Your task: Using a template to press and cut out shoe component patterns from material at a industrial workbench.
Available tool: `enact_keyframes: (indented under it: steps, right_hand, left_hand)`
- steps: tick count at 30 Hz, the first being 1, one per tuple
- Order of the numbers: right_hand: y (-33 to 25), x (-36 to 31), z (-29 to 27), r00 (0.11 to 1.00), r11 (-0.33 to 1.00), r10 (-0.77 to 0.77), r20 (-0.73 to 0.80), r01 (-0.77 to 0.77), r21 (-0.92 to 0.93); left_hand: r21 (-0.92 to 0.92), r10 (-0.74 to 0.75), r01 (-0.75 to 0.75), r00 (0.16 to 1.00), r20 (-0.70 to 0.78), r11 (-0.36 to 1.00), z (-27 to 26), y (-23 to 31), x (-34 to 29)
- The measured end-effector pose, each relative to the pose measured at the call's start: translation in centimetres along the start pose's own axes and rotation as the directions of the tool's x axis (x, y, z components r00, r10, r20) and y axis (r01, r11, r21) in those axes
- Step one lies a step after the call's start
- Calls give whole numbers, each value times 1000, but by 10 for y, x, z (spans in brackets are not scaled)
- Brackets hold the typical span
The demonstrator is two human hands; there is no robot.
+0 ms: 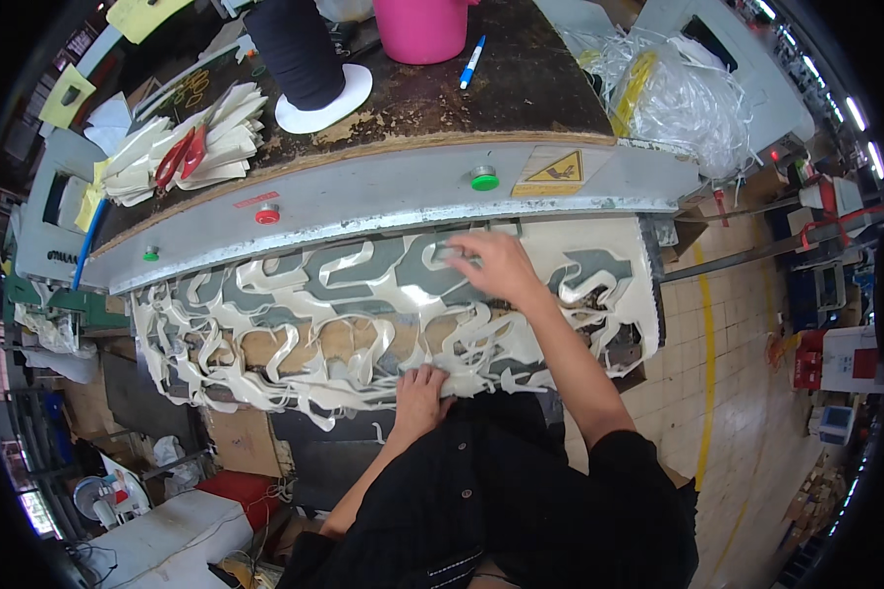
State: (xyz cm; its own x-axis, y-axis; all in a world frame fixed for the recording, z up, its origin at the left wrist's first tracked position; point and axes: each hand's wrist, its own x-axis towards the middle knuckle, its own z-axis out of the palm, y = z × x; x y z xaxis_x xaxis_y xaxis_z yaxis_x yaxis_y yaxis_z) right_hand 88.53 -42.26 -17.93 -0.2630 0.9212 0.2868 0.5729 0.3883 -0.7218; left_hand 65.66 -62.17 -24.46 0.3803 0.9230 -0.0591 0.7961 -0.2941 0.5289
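Note:
A wide white sheet (570,234), cut through into curved, looping strips, spreads across the bed in front of me. Dark grey-green patches (349,285) show through its openings, with brownish board in the nearer ones. My right hand (496,267) reaches over the far part of the sheet, its thumb and fingertips drawn together above a dark opening; what they pinch is too small to make out. At the near edge, my left hand (421,401) has its fingers bent over the tangled white strips (476,344), gripping them there. Its palm side is hidden.
A grey machine beam with a red button (267,214), green button (484,178) and yellow warning sign (550,171) runs beyond the sheet. On its top sit red-handled scissors (181,157), paper pieces, a black spool (300,59), a pink bucket (420,29) and a pen (472,63).

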Motion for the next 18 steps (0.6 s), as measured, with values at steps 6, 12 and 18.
enact_keyframes:
  steps: [6, 12, 18]
  right_hand:
    - [-26, 89, -27, 953, 952, 301, 39, -302, 42]
    - [-19, -84, 2, 946, 950, 311, 89, -307, -56]
    - [-59, -196, -13, 976, 967, 215, 44, -206, -149]
  left_hand:
    - [7, -25, 25, 1000, -4, 1000, -29, 1, 24]
    - [-99, -16, 13, 999, -36, 995, -60, 7, 35]
    - [-406, -15, 13, 1000, 0, 914, -81, -7, 27]
